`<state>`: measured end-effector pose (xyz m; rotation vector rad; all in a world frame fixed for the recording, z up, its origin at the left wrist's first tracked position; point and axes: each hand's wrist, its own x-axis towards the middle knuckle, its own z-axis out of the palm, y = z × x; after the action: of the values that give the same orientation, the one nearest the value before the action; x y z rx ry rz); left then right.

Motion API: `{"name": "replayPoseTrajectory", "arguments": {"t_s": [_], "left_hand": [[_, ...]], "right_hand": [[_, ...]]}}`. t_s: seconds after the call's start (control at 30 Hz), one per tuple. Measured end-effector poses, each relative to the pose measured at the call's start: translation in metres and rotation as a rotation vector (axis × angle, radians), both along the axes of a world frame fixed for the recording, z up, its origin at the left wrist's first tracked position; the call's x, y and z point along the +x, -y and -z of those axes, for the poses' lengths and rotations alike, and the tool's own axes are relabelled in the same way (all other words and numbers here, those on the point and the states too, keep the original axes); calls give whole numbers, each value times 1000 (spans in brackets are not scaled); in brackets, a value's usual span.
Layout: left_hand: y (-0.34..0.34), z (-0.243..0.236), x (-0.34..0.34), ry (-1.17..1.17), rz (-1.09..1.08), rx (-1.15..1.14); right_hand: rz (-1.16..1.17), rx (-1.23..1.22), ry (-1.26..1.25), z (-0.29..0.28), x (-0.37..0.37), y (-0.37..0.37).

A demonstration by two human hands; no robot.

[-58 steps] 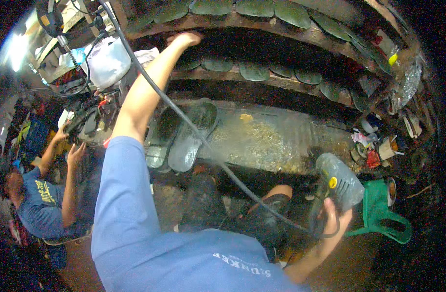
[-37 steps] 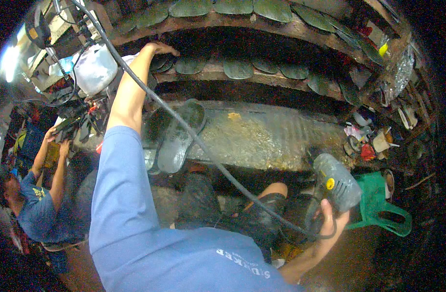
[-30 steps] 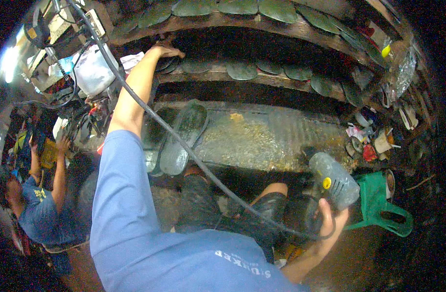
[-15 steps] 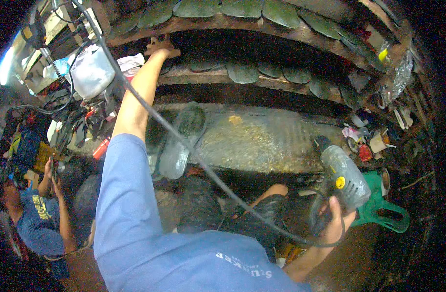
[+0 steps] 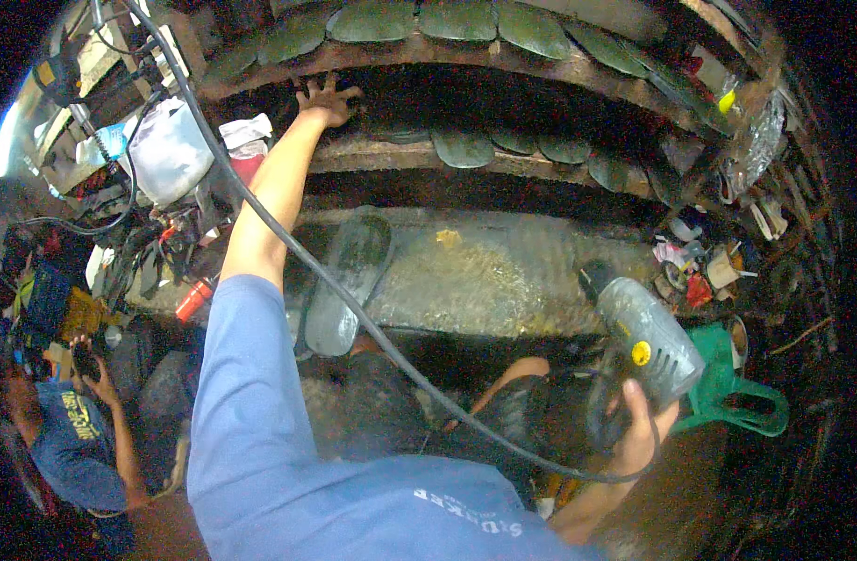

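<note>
My right hand (image 5: 645,432) is wrapped round the handle of a grey heat gun (image 5: 655,338) with a yellow round label, its dark nozzle tilted up and left over the workbench (image 5: 485,280). Far off to the left, my left hand (image 5: 326,103) stretches to the dark gap between two shelves, fingers spread and nothing in them. Whether it touches the shelf I cannot tell. A greyish shoe sole (image 5: 349,280) lies lengthwise at the left of the bench. Several dark green soles (image 5: 463,148) line the lower shelf, and more soles (image 5: 457,21) the upper one.
A thick black cable (image 5: 354,304) crosses in front of me. Past the heat gun stands a green plastic stool (image 5: 742,402). Small clutter (image 5: 698,271) fills the bench's right end. White bags (image 5: 170,154) and a red tube (image 5: 195,299) lie left. Another person (image 5: 73,430) sits at lower left.
My left hand's fingers are spread wider than before. The heat gun has shifted slightly left in view, with my right hand still round it. The other person's hands have moved a little.
</note>
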<state>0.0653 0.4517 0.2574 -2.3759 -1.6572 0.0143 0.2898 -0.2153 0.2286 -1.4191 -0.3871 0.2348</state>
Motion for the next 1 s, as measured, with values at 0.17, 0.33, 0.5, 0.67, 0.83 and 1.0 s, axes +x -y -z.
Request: {"name": "replayPoseTrajectory", "arguments": {"t_s": [0.17, 0.33, 0.5, 0.67, 0.83, 1.0], "left_hand": [[-30, -8, -3, -93, 100, 43], [-47, 4, 8, -6, -151, 58], [-72, -10, -6, 166, -164, 43], [-85, -4, -33, 201, -188, -255], [-73, 17, -29, 219, -272, -221], [-54, -3, -29, 193, -272, -295]], "right_hand": [[13, -33, 29, -7, -1, -1], [-56, -46, 4, -10, 14, -11], [71, -96, 19, -1, 25, -24], [-77, -36, 57, 1, 25, -24], [-32, -18, 52, 5, 14, -17], [-85, 10, 46, 6, 14, 2]]}}
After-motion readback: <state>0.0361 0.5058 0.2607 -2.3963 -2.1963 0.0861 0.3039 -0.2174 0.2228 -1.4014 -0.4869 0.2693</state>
